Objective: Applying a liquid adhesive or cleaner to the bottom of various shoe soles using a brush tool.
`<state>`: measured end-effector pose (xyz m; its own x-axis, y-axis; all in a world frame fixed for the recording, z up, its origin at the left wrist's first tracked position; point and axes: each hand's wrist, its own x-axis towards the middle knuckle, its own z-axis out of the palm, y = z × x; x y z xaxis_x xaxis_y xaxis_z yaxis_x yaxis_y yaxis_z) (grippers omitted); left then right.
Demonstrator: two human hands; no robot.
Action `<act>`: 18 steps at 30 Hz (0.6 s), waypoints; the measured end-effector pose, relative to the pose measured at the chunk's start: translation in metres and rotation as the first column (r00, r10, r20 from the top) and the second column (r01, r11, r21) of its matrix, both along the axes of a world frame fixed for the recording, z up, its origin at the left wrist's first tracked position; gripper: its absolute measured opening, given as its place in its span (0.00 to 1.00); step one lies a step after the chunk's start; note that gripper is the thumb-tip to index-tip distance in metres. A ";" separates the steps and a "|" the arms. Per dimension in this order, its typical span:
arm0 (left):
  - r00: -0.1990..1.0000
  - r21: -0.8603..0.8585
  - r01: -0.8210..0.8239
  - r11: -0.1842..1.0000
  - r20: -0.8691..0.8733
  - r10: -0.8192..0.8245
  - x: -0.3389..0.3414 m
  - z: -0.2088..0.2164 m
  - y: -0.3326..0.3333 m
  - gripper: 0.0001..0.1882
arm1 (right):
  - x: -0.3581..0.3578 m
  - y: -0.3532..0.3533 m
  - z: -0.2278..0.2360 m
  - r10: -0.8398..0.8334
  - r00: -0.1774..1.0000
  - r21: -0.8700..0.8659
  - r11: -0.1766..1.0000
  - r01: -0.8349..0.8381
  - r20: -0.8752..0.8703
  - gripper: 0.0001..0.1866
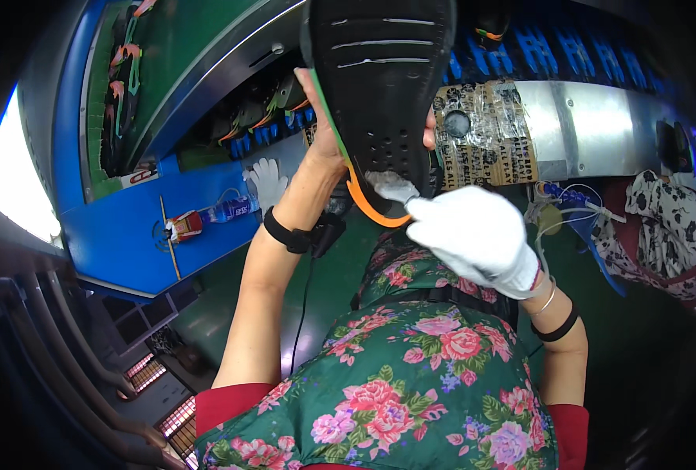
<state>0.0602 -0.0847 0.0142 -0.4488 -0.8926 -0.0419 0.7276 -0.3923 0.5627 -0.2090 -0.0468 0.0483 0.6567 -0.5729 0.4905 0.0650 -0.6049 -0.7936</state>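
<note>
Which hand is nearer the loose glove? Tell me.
Left: the left hand, holding the shoe, is up and right of the loose glove; the right hand is farther right, by the shoe's lower end.

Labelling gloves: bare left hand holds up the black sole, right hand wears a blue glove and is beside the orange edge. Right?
Not quite: in the head view the right hand wears a white glove, not a blue one. The rest stands: the bare left hand holds up the black sole, and the right is beside the orange edge.
</note>
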 end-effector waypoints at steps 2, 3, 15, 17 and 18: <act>0.999 0.047 0.025 0.999 -0.039 -0.024 -0.003 0.002 0.000 0.77 | 0.001 -0.001 -0.001 0.176 0.984 0.162 0.971 -0.177 0.018 0.17; 0.997 0.012 0.063 0.998 -0.053 -0.062 -0.004 0.002 0.001 0.77 | 0.002 0.000 -0.001 0.172 0.983 0.245 0.953 -0.181 0.058 0.17; 0.972 0.137 0.237 0.962 -0.022 -0.236 0.003 -0.002 -0.002 0.65 | 0.010 -0.006 -0.002 0.223 0.959 0.142 0.958 -0.249 0.178 0.16; 0.967 0.178 0.252 0.951 0.002 -0.256 0.005 -0.003 -0.003 0.59 | 0.009 -0.010 -0.003 0.121 0.985 0.044 0.991 -0.127 0.122 0.17; 0.949 0.202 0.223 0.954 0.178 -0.260 0.005 -0.003 -0.003 0.60 | 0.009 -0.013 -0.005 0.086 0.996 -0.063 0.995 -0.083 0.038 0.19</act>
